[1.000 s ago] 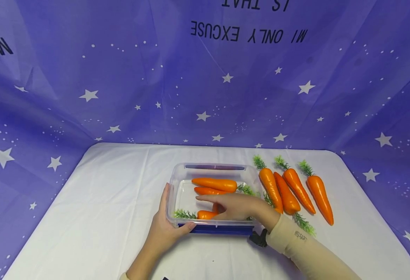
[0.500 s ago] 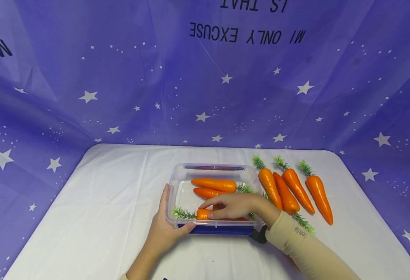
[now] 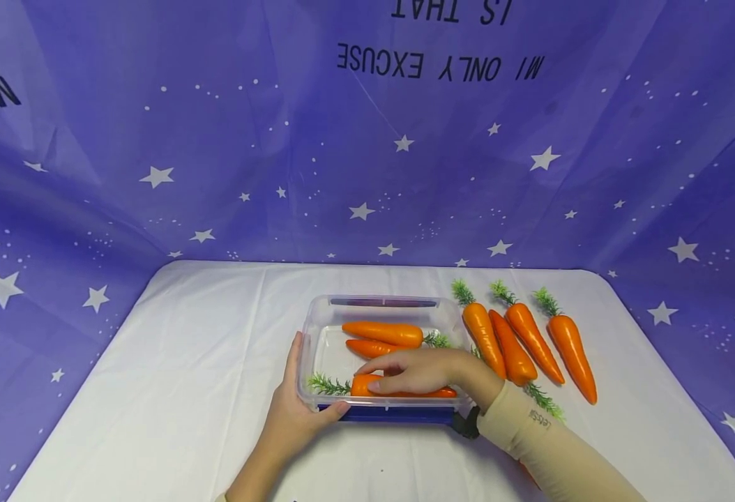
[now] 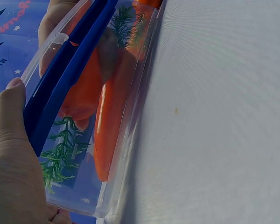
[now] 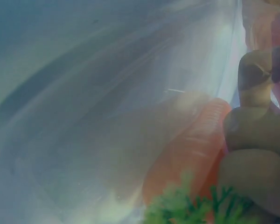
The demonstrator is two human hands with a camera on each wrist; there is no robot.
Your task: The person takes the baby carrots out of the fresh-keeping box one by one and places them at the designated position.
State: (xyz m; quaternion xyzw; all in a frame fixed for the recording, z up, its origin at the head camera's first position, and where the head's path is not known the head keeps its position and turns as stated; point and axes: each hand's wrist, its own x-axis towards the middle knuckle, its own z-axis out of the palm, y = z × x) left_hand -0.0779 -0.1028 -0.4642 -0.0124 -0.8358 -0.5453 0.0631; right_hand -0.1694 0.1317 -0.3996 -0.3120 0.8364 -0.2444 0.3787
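Note:
A clear plastic box (image 3: 383, 301) with blue latches stands mid-table. My left hand (image 3: 298, 408) grips its left front corner, thumb (image 4: 11, 109) up at the rim beside the blue latch (image 4: 72, 77) in the left wrist view. Inside the box my right hand (image 3: 419, 369) holds an orange carrot (image 3: 362, 385) along the front wall, leafy top to the left. Two other carrots lie behind it: one along the back (image 3: 392, 334) and a redder one (image 3: 367, 348), partly hidden by the hand. Through the wall the left wrist view shows a carrot low down (image 4: 113, 126).
Right of the box, several carrots lie on the white cloth, among them a near one (image 3: 484, 338), a reddish one (image 3: 517, 352) and the outermost (image 3: 572, 359). Part of another carrot (image 3: 528, 474) shows under the right sleeve. A purple star-patterned curtain (image 3: 279, 153) surrounds the table.
The right hand's fingers, reaching out to the left a second ago, have drawn down round the front carrot, whose tip now shows to the right. The left hand stays at the box.

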